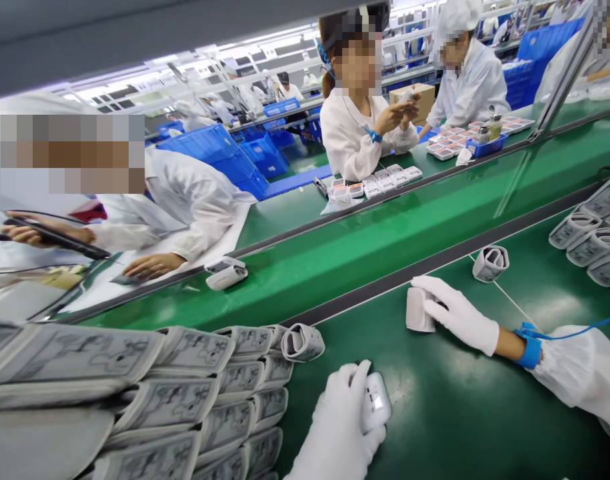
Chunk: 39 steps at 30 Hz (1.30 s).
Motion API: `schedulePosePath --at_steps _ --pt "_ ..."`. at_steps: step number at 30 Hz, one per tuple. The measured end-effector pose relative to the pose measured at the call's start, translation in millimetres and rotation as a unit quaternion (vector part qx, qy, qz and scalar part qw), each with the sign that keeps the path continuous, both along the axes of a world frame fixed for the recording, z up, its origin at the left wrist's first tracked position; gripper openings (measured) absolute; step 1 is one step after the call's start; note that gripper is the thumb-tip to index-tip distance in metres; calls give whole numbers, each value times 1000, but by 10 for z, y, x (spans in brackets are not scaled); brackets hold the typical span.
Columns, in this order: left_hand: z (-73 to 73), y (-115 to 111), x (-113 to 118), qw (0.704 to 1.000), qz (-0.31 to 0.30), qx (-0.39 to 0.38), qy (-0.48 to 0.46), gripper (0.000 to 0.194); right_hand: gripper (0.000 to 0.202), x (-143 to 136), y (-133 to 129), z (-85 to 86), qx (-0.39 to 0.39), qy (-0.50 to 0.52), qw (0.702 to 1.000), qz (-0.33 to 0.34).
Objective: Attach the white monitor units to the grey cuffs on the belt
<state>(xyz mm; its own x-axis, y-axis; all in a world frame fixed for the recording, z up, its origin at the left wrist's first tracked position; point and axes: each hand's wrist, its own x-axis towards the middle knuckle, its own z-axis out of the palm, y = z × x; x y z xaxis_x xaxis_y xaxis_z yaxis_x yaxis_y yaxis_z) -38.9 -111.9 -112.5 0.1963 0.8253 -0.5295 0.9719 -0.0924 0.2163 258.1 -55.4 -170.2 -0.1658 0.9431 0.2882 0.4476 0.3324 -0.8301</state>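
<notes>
My left hand point(337, 423), in a white glove, is closed around a white blood pressure monitor point(376, 403) with a small display, low over the green tabletop. Its palm side is hidden. Farther right, my right hand point(457, 317), also gloved, has its thumb and fingers on a rolled grey cuff point(419, 309) at the table's back edge. A blue strap point(529, 347) circles that wrist. Another rolled cuff point(491, 264) stands beyond the right hand. One more rolled cuff point(303, 343) sits above and left of my left hand.
Stacked grey cuffs with printed drawings point(179, 407) fill the left side; more cuffs point(597, 240) lie at the far right. A green conveyor belt point(335, 247) crosses behind, carrying white units point(227, 273). Co-workers in white coats sit opposite. A blue cord point(585, 328) trails rightward.
</notes>
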Motion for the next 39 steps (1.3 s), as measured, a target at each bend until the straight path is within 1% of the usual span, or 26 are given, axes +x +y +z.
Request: schedulePosePath --at_steps 3,4,5,7,10,11,12,13,15,16,17,18,20,21,23,25,27,28,30,32,34,36,37,39 --pt "-65 -40 17 999 28 -6 -39 96 88 -73 -25 22 12 -91 996 -19" --pt "-70 -54 35 999 32 -2 -37 97 96 -96 -31 28 22 -121 992 -21" --pt "-66 -65 64 999 32 7 -28 96 96 -117 -34 31 35 -145 989 -19" --pt "-34 -67 155 999 27 33 -6 92 86 -153 -26 24 64 -165 984 -8" --pt "36 -12 319 998 16 53 10 89 62 -198 17 -17 99 -130 987 -9" --pt "55 21 364 999 12 53 6 90 58 -211 37 -29 107 -114 988 -13" --pt "69 59 399 999 7 51 -2 92 57 -223 59 -33 114 -102 988 -12" --pt "80 98 425 999 0 48 -15 94 61 -234 84 -28 123 -98 988 -5" --pt "96 173 455 998 -13 36 -51 95 77 -252 147 10 146 -117 982 35" --pt "101 205 465 997 -17 27 -70 88 83 -260 186 40 162 -136 975 66" --pt "107 231 475 996 -16 17 -89 79 84 -270 228 71 175 -158 967 99" --pt "112 251 488 995 -11 5 -103 68 80 -281 273 99 180 -177 959 128" --pt "121 275 520 994 5 -18 -108 52 63 -307 361 130 161 -193 954 164" --pt "123 280 540 995 10 -17 -99 47 54 -319 400 130 142 -184 958 171" --pt "123 279 586 998 3 9 -66 44 38 -333 459 98 111 -127 973 159" --pt "118 271 634 998 -18 50 -31 42 33 -328 488 40 114 -41 986 118" --pt "109 260 678 997 -32 69 -4 43 37 -308 492 -22 110 44 991 60" --pt "106 257 697 997 -32 69 8 44 40 -296 489 -46 95 84 991 36" --pt "99 259 726 998 -19 64 21 46 42 -274 475 -72 35 160 986 10" --pt "96 279 742 998 -1 58 22 49 47 -265 460 -60 -53 251 966 37" --pt "95 312 743 998 10 53 16 52 60 -268 449 -20 -152 335 926 88" --pt "95 351 728 999 9 47 10 55 70 -276 447 25 -228 402 879 117" --pt "96 368 717 999 13 38 2 56 71 -279 448 42 -249 426 862 116" --pt "98 393 695 999 32 11 -22 55 66 -279 453 58 -264 462 841 103"
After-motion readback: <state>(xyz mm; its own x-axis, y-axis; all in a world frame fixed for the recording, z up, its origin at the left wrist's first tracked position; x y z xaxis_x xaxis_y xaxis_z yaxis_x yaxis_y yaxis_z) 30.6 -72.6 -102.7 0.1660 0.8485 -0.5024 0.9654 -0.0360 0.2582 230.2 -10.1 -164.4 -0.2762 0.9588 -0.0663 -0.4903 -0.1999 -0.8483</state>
